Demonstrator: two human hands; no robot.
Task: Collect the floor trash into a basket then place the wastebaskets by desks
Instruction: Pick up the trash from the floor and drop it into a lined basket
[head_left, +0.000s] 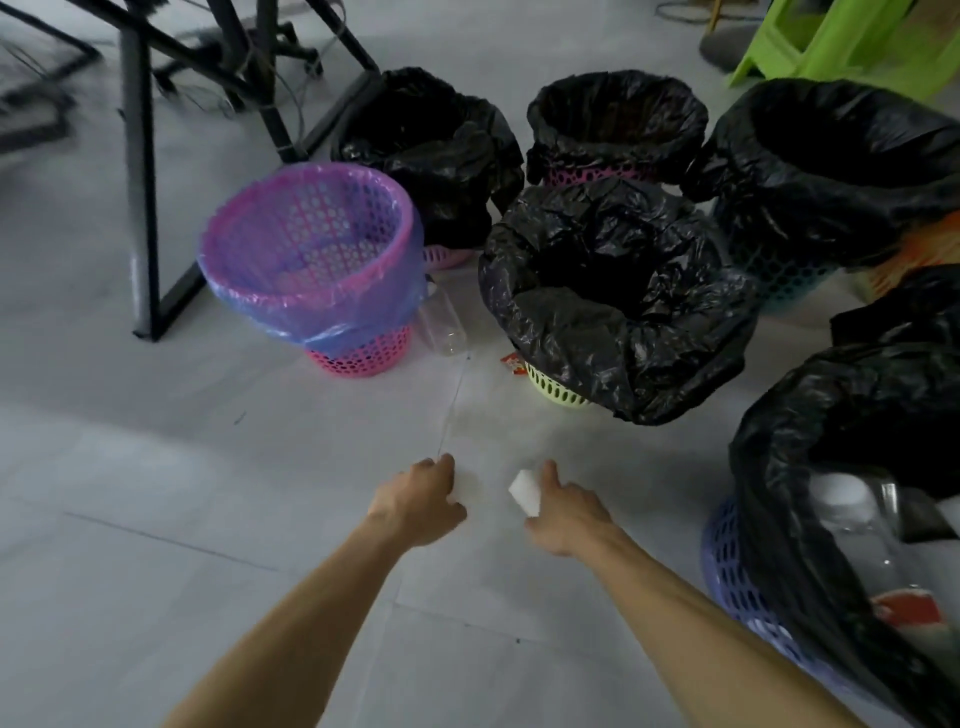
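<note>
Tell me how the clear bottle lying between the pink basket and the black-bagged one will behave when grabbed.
The clear bottle looks empty, so it is probably light. It lies on its side on the smooth floor, so a nudge may roll it. Its thin plastic would likely crumple under a firm squeeze.

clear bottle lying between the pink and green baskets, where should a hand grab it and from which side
Grip the clear bottle around its near, rounded end, coming from the open floor on the person's side. It lies flat, wedged between the pink basket and the green basket, so only that end is free.
</note>
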